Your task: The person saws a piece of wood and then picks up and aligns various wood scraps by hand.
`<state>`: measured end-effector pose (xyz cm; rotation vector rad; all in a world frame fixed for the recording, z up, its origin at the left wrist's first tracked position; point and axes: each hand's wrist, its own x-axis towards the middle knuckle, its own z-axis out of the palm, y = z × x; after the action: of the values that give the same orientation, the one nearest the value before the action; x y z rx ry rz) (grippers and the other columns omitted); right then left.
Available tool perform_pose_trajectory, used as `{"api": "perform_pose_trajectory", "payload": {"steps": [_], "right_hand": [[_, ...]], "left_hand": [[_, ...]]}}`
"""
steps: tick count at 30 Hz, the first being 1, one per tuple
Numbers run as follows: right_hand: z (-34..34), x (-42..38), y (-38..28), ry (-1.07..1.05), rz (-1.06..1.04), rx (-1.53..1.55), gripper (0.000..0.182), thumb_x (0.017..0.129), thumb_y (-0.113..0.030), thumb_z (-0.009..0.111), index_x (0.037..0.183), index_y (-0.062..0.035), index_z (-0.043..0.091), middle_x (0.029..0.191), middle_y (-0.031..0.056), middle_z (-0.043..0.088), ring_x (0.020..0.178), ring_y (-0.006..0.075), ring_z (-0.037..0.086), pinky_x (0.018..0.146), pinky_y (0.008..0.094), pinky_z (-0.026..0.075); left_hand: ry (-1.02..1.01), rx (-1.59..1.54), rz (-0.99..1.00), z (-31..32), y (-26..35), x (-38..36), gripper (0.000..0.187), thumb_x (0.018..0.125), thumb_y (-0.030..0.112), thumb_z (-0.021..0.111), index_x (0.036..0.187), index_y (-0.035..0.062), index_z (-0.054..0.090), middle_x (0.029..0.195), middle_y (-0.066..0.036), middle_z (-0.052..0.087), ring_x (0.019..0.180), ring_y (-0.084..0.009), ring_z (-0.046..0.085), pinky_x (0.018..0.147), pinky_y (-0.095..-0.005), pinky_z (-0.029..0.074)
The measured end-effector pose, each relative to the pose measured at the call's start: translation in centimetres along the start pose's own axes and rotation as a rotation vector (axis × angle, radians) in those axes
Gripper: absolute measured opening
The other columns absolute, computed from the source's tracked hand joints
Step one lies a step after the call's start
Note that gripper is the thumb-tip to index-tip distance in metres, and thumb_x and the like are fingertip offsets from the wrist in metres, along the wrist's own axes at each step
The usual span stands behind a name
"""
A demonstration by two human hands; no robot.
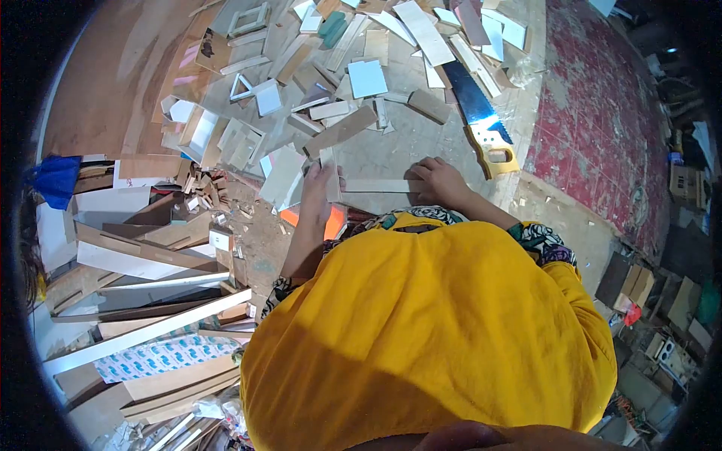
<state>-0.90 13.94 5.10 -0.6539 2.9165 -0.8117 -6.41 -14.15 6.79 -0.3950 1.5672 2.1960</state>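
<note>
My left hand [319,188] is closed around a short wooden piece [330,169] near the table's front edge. From that piece a longer pale wooden strip [380,186] runs to the right, its left end meeting or almost meeting the short piece. On the strip's right end lies my right hand [440,182], fingers curled over it. A brown wooden block [342,131] is just beyond my left hand. To the right of my right hand is a handsaw [481,120] with a yellow handle, its blade pointing away from me.
Many wood and white board offcuts [367,78] cover the far part of the worktable [451,143]. A worn red surface [594,128] adjoins it on the right. Long boards and scraps [150,259] are piled at the lower left. An orange object [335,222] shows below my left hand.
</note>
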Motion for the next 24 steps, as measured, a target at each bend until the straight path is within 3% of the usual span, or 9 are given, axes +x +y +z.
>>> {"api": "perform_pose_trajectory", "payload": {"steps": [2, 8, 10, 15, 17, 21, 24], "right_hand": [[0.1, -0.6, -0.2, -0.022, -0.013, 0.003, 0.034, 0.071, -0.024, 0.064, 0.102, -0.0116, 0.058, 0.093, 0.0096, 0.058, 0.088, 0.0303, 0.056, 0.077, 0.0387, 0.047], [0.1, -1.3, 0.4, -0.080, 0.159, 0.036, 0.032, 0.072, -0.018, 0.064, 0.102, -0.0089, 0.060, 0.094, 0.0102, 0.057, 0.087, 0.0304, 0.056, 0.077, 0.0381, 0.047], [0.3, -1.5, 0.8, 0.031, 0.182, 0.048, 0.020, 0.075, -0.018, 0.060, 0.091, -0.0083, 0.062, 0.087, 0.0114, 0.058, 0.083, 0.0302, 0.057, 0.070, 0.0385, 0.049], [0.0, -1.8, 1.2, 0.072, 0.233, 0.047, 0.018, 0.074, -0.016, 0.059, 0.091, -0.0079, 0.062, 0.086, 0.0118, 0.058, 0.082, 0.0307, 0.057, 0.070, 0.0391, 0.049], [0.0, -1.9, 1.5, 0.098, 0.242, 0.052, 0.018, 0.074, -0.015, 0.059, 0.090, -0.0082, 0.062, 0.087, 0.0118, 0.058, 0.082, 0.0307, 0.057, 0.070, 0.0392, 0.049], [-0.1, -2.1, 1.5, 0.116, 0.241, 0.058, 0.019, 0.073, -0.014, 0.059, 0.091, -0.0090, 0.062, 0.087, 0.0118, 0.058, 0.084, 0.0310, 0.056, 0.071, 0.0397, 0.049], [-0.6, -2.1, 1.3, 0.085, 0.238, 0.060, 0.020, 0.072, -0.013, 0.060, 0.092, -0.0091, 0.061, 0.088, 0.0119, 0.057, 0.086, 0.0312, 0.055, 0.072, 0.0398, 0.049]], "left_hand": [[0.018, -0.184, -0.044, -1.3, -0.3, 0.7, 0.028, 0.093, 0.027, 0.041, 0.108, 0.0033, 0.047, 0.083, -0.010, 0.057, 0.066, -0.0189, 0.055, 0.060, -0.0318, 0.047], [-0.028, -0.260, -0.031, -0.1, 1.2, 0.9, 0.028, 0.095, 0.026, 0.034, 0.107, 0.0037, 0.047, 0.085, -0.012, 0.058, 0.073, -0.0196, 0.056, 0.065, -0.0323, 0.047], [-0.054, -0.259, -0.031, 0.3, 1.4, 0.9, 0.028, 0.095, 0.026, 0.036, 0.107, 0.0035, 0.047, 0.086, -0.012, 0.058, 0.073, -0.0197, 0.056, 0.066, -0.0322, 0.047], [-0.046, -0.223, -0.030, 1.3, 1.2, 1.1, 0.028, 0.093, 0.025, 0.043, 0.108, 0.0027, 0.047, 0.087, -0.011, 0.058, 0.076, -0.0201, 0.058, 0.068, -0.0320, 0.048], [-0.098, -0.240, -0.041, 1.1, 0.6, 1.6, 0.027, 0.093, 0.022, 0.045, 0.110, 0.0004, 0.047, 0.097, -0.013, 0.060, 0.082, -0.0240, 0.061, 0.072, -0.0348, 0.052], [-0.094, -0.202, -0.050, 2.2, 0.9, 1.0, 0.031, 0.092, 0.020, 0.048, 0.114, -0.0008, 0.046, 0.097, -0.014, 0.060, 0.083, -0.0242, 0.061, 0.074, -0.0356, 0.051], [-0.103, -0.255, -0.057, 2.5, 0.8, 0.8, 0.027, 0.090, 0.021, 0.052, 0.109, 0.0021, 0.049, 0.092, -0.010, 0.059, 0.082, -0.0221, 0.061, 0.073, -0.0336, 0.051]]}}
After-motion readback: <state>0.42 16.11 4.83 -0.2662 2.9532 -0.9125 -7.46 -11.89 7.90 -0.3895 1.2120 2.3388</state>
